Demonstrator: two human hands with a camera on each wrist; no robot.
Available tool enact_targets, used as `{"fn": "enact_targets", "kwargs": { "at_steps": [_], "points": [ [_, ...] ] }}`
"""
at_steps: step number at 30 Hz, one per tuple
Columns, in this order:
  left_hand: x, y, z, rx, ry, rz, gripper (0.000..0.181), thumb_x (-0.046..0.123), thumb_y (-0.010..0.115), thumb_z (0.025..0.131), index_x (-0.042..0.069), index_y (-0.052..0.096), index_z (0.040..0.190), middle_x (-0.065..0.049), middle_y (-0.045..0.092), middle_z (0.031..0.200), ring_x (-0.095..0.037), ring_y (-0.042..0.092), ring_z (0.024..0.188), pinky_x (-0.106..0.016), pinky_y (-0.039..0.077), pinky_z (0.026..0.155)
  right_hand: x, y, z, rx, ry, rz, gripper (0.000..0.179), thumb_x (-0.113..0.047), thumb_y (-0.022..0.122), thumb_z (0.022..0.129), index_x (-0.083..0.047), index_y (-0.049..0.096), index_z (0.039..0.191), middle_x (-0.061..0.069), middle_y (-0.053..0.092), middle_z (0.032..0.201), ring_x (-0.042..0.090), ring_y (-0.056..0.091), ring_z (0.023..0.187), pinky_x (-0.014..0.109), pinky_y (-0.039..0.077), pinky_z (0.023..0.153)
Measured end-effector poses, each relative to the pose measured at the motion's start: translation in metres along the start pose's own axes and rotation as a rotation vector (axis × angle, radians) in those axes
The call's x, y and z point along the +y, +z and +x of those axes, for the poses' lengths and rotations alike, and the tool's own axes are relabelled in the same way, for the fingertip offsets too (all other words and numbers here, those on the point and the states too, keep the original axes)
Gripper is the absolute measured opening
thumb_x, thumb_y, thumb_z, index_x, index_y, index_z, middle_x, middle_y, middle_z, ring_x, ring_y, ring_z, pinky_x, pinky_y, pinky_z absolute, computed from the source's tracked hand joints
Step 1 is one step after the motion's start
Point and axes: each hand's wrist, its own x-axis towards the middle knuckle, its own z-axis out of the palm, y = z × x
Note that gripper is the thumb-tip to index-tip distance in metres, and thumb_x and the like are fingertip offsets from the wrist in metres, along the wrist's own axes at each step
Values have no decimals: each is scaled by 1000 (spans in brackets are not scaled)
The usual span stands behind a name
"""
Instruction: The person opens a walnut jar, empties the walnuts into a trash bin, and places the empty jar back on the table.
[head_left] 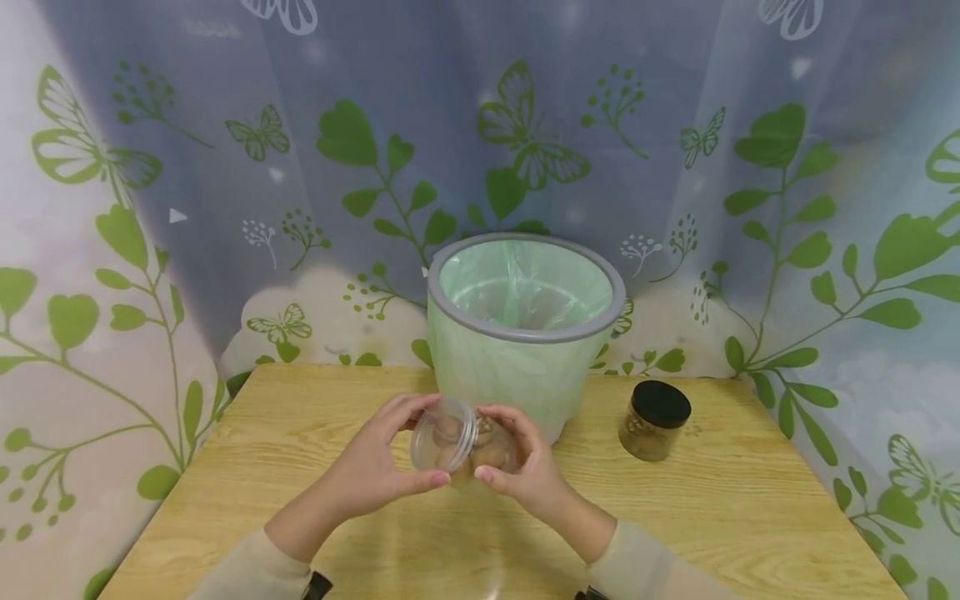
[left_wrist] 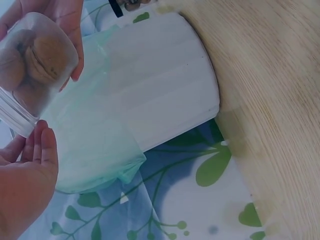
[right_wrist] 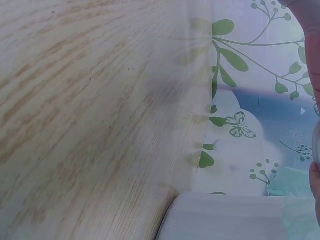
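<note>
Both hands hold a clear plastic jar [head_left: 465,435] with several walnuts [head_left: 491,456] inside, tipped on its side above the table. My left hand [head_left: 371,462] grips the end with the clear ridged rim, thumb below and fingers above. Around the rounded bottom end curls my right hand [head_left: 538,473]. The left wrist view shows the jar [left_wrist: 47,95] close up, the left hand [left_wrist: 25,185] at its ridged end and the right hand [left_wrist: 62,17] at its base. Whether a lid is on that end, I cannot tell. Only a strip of the right hand [right_wrist: 315,180] shows in the right wrist view.
Just behind the hands stands a bin [head_left: 525,335] with a grey rim and a pale green liner. A second jar [head_left: 655,421] with a black lid and brown contents stands to the right on the wooden table [head_left: 720,517]. A printed curtain [head_left: 420,67] hangs behind.
</note>
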Motion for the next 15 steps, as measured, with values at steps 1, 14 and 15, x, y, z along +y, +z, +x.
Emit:
{"fn": "enact_targets", "kwargs": {
  "at_steps": [1, 14, 15],
  "points": [
    [0, 0, 0, 2, -8, -1, 88, 39, 88, 76, 7, 48, 147, 3, 52, 137, -14, 55, 117, -41, 48, 101, 0, 0, 0, 2, -2, 4, 58, -14, 77, 89, -5, 49, 139, 2, 54, 138, 15, 51, 125, 24, 47, 99],
    [9, 6, 4, 87, -110, 55, 83, 46, 85, 79, 6, 52, 143, -1, 58, 127, -18, 59, 111, -43, 51, 94, -2, 1, 4, 37, -12, -4, 62, -13, 79, 88, 4, 45, 137, 2, 52, 140, 15, 50, 126, 24, 48, 99],
    [10, 6, 4, 94, -120, 60, 83, 47, 84, 79, 6, 52, 143, -1, 58, 126, -18, 60, 110, -43, 51, 93, -2, 1, 4, 39, -16, 1, 62, -12, 79, 88, 3, 46, 137, 2, 52, 140, 15, 50, 125, 24, 49, 98]
  ]
}}
